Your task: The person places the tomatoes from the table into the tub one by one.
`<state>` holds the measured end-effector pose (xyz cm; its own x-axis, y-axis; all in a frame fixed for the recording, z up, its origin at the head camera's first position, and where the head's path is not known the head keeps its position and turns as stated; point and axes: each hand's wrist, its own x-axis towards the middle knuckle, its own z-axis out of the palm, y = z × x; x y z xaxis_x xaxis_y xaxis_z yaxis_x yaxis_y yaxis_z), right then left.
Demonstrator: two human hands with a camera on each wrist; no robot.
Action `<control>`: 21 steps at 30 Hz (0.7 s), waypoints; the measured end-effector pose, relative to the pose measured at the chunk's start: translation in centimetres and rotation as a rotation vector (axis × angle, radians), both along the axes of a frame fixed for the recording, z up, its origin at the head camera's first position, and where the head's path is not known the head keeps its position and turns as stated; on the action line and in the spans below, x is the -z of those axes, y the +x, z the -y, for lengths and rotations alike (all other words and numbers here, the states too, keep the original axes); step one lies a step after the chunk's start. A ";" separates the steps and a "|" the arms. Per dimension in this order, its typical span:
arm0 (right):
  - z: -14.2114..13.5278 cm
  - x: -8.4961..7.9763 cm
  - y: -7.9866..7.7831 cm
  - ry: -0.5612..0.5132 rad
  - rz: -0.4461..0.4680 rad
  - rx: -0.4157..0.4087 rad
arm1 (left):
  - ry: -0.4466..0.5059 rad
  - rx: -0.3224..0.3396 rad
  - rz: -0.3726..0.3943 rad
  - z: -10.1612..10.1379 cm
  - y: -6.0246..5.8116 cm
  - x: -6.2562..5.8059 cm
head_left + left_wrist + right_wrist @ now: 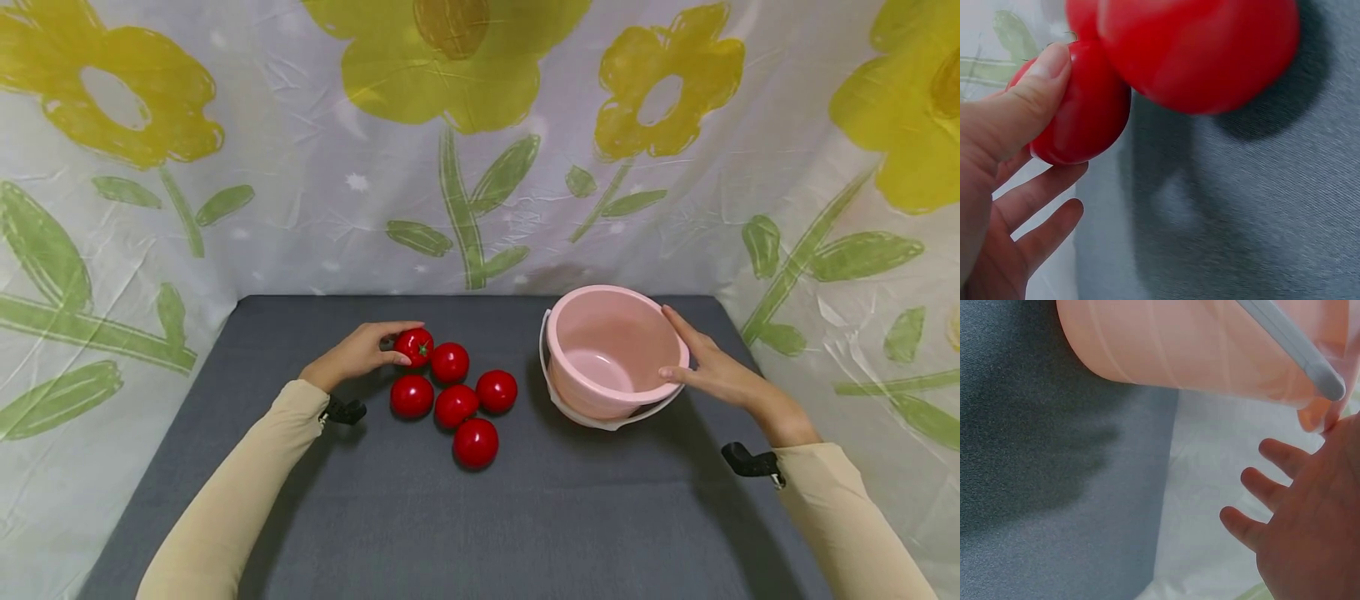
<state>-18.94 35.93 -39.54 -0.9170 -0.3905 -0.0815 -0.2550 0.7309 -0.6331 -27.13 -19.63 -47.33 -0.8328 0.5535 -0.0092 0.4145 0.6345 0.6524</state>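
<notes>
Dark grey tablecloth — whitish sheet behind, printed yellow flowers, green leaves.

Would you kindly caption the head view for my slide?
Left hand holds one of six tomatoes; right hand grips the pink bucket's rim.

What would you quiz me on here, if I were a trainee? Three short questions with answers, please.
1. How many tomatoes show in the head view?
2. True or false: the left hand holds the pink bucket.
3. Where do the tomatoes sit, seen from the person's side? (a) left of the bucket; (b) inside the bucket; (c) right of the bucket.

Key:
1. Six.
2. False: the left hand's fingers hold one of the tomatoes, while the right hand holds the bucket.
3. (a).
</notes>
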 end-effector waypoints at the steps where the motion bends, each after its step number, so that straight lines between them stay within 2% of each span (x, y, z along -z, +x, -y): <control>1: 0.0 0.0 0.0 -0.001 -0.001 -0.001 | 0.002 -0.003 0.000 -0.1 -0.1 -0.2; 6: 0.0 0.1 0.0 -0.007 -0.012 -0.008 | 0.009 -0.012 -0.010 -0.5 -0.3 -1.5; 13: -0.1 -0.4 0.6 -0.076 -0.027 -0.032 | 0.014 0.006 -0.013 -1.1 -0.5 -3.1; 21: -0.1 -0.7 1.6 0.006 0.023 -0.008 | -0.003 0.007 -0.020 -1.5 -0.5 -3.9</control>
